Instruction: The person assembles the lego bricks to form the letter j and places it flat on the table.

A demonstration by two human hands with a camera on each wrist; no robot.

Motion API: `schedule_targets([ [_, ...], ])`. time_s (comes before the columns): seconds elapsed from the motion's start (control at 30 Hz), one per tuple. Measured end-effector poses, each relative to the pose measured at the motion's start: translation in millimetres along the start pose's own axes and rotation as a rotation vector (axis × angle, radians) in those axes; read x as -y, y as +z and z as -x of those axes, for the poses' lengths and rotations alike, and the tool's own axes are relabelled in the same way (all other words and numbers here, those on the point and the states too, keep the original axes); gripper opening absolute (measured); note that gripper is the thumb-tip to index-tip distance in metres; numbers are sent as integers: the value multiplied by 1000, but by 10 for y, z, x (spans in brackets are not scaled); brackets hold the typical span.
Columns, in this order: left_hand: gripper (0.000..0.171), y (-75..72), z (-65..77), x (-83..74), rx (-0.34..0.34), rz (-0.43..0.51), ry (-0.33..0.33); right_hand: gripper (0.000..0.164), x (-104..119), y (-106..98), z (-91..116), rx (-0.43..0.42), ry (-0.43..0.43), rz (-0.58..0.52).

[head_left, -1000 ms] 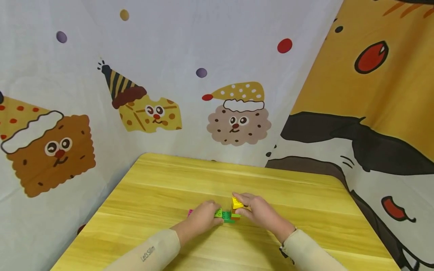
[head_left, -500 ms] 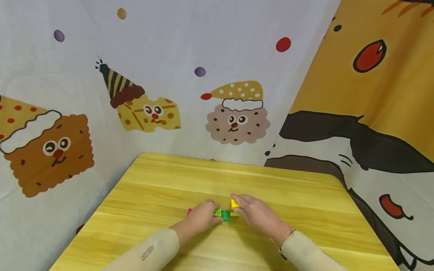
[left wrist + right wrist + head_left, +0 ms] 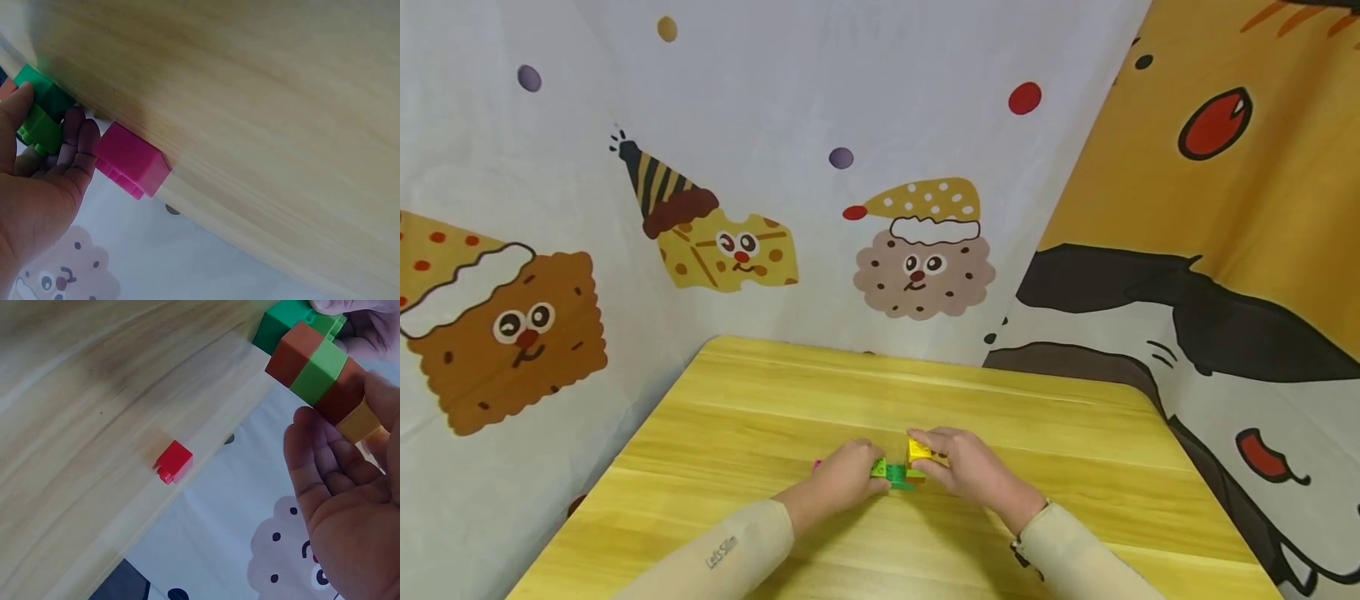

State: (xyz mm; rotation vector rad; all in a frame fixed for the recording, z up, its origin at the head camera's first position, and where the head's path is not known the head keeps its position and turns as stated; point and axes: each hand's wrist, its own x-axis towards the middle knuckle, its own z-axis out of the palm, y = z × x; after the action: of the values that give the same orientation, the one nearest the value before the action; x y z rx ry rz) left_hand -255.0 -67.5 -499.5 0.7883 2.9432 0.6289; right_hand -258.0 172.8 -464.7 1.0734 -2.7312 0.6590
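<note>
My left hand [image 3: 847, 477] pinches a light green building block [image 3: 42, 130] that sits on a darker green block [image 3: 896, 475]. Right beside that, a stack of orange-brown [image 3: 294, 355], light green [image 3: 320, 371] and orange-brown blocks rises, topped by a yellow block [image 3: 917, 451]. My right hand [image 3: 976, 473] grips the top of this stack, thumb on the near side and fingers on the far side. A magenta block [image 3: 131, 156] lies just past the left hand's outer fingers. The hands hide parts of the blocks.
A red block [image 3: 175, 459] stands apart on the wooden table [image 3: 775, 392], near its far edge in the right wrist view. A fabric backdrop [image 3: 760, 100] with cartoon prints hangs behind the table.
The right hand's thumb and fingers have shifted slightly on the upper stack. My left hand has kept its hold, and the blocks stay nearly in place.
</note>
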Motion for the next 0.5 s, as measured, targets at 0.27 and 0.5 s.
schedule_targets([
  [0.27,60,-53,27,18,-22,-35,29,43,53,51,8,0,180,-220],
  [0.5,54,-424,206,415,-138,-41,77,48,116,114,-23,-29,294,-327],
])
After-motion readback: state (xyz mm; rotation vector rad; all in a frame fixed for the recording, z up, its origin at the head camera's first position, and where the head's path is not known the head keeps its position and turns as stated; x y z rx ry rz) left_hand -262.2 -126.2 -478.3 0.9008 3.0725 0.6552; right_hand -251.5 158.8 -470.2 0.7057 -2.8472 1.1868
